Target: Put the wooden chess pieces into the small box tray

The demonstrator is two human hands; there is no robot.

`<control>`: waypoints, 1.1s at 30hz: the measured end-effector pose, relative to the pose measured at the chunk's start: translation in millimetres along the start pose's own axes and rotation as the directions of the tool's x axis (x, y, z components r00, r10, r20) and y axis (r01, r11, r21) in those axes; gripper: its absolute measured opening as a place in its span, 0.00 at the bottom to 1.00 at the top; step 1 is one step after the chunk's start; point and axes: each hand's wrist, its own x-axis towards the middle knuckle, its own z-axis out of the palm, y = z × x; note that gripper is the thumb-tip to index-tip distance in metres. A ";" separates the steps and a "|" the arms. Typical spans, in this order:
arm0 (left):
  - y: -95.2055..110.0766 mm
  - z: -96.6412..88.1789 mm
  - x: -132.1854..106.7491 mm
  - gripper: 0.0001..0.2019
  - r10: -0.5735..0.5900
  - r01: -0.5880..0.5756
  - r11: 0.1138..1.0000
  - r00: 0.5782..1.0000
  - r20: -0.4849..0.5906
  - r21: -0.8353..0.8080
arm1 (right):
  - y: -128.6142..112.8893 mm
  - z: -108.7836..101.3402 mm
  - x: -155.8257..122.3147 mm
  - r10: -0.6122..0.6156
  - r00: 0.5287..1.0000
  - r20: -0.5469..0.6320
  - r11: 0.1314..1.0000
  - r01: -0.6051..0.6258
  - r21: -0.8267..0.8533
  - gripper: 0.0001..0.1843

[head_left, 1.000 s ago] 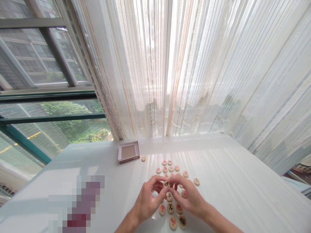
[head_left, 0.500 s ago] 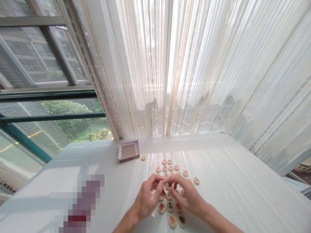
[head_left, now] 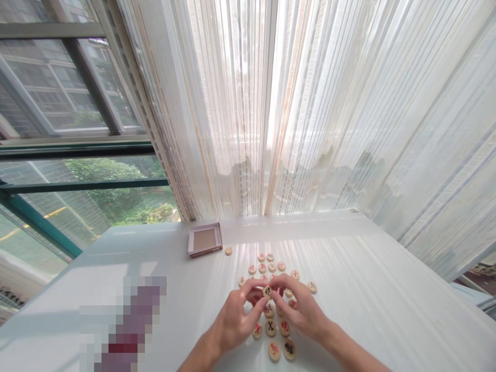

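Observation:
Between the fingertips of both hands is a round wooden Chinese chess piece with a black character, its face turned toward me. My left hand pinches it from the left, and my right hand closes on it from the right. Below and around them lie several more pieces with red or black characters, among them a black-marked piece, a red-marked piece and another black-marked piece. My fingers hide part of the group's middle.
An open shallow box stands at the far left of the white table, with one plain-looking piece beside it. A blurred purple patch covers the left side. Striped curtains hang behind the table's far edge.
Both hands have shifted slightly right with the held chess piece, which has turned so its character shows more fully. A piece left of my hands is now uncovered.

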 end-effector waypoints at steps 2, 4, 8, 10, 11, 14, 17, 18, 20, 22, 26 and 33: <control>-2.0 0.8 -0.5 0.12 0.024 -0.025 0.999 1.000 0.007 0.031 | 1.7 0.6 0.4 0.020 1.000 -0.003 1.000 -0.020 -0.015 0.04; -3.7 1.7 -0.8 0.12 0.050 -0.050 0.998 0.999 0.016 0.046 | 3.8 1.7 0.7 0.039 0.999 -0.022 0.998 -0.040 -0.038 0.03; -4.7 2.4 -1.0 0.12 0.083 -0.087 0.992 0.996 0.040 0.096 | 6.3 4.0 1.3 0.058 0.997 -0.058 0.996 -0.062 -0.061 0.08; -3.5 1.9 -0.4 0.11 0.075 -0.078 0.991 0.997 0.030 0.112 | 5.5 4.0 1.2 0.052 0.997 -0.056 0.997 -0.055 -0.054 0.10; -2.6 1.6 0.0 0.11 0.066 -0.068 0.992 0.998 0.021 0.103 | 4.5 3.6 0.9 0.044 0.998 -0.052 0.998 -0.046 -0.047 0.10; 1.0 0.4 1.7 0.12 0.039 -0.039 0.999 0.999 0.002 0.027 | -0.2 1.5 -0.4 0.015 1.000 -0.022 1.000 -0.015 -0.012 0.07; 3.5 -0.5 2.5 0.12 0.007 -0.007 0.998 1.000 -0.012 -0.069 | -4.8 0.4 -0.7 -0.008 1.000 0.003 1.000 0.008 0.019 0.08; 3.7 -0.8 2.4 0.12 -0.005 0.004 0.995 1.000 -0.012 -0.100 | -5.8 0.4 -0.5 -0.012 1.000 0.000 1.000 0.012 0.022 0.09; 2.8 -1.1 1.9 0.13 -0.031 0.031 0.986 1.000 0.002 -0.166 | -6.5 0.7 0.4 -0.021 1.000 -0.009 0.999 0.021 0.025 0.10; 0.8 -1.3 1.5 0.13 -0.056 0.059 0.972 0.998 0.019 -0.229 | -6.0 1.1 1.1 -0.037 0.999 -0.014 0.999 0.037 0.028 0.08; -3.8 -0.4 2.5 0.14 -0.090 0.087 0.962 0.996 0.000 -0.258 | -4.7 1.9 0.2 -0.062 0.998 -0.014 0.998 0.063 0.016 0.08; -2.5 0.9 4.4 0.13 -0.135 0.121 0.956 0.990 -0.036 -0.266 | -7.2 4.6 -2.3 -0.050 0.997 0.053 0.997 0.053 -0.058 0.07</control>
